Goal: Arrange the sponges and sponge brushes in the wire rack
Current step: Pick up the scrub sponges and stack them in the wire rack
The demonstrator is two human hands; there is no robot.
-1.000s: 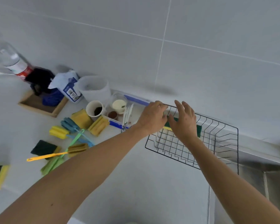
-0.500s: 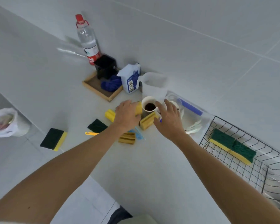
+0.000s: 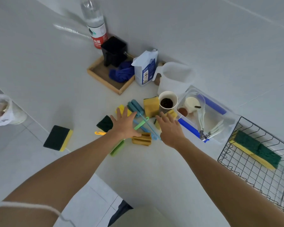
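Yellow sponges (image 3: 151, 106) lie just beyond both spread hands (left (image 3: 124, 124), right (image 3: 170, 129)); neither grips.

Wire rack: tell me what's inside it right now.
The wire rack holds two green-and-yellow sponges lying end to end along its far side. Its right end runs out of frame, so anything there is unseen.

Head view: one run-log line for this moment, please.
left hand: open over sponge pile | right hand: open, reaching | wire rack: two green-yellow sponges inside

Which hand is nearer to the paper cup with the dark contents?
The right hand: its fingertips lie just below the paper cup. The left hand is farther left, over the sponge brushes.
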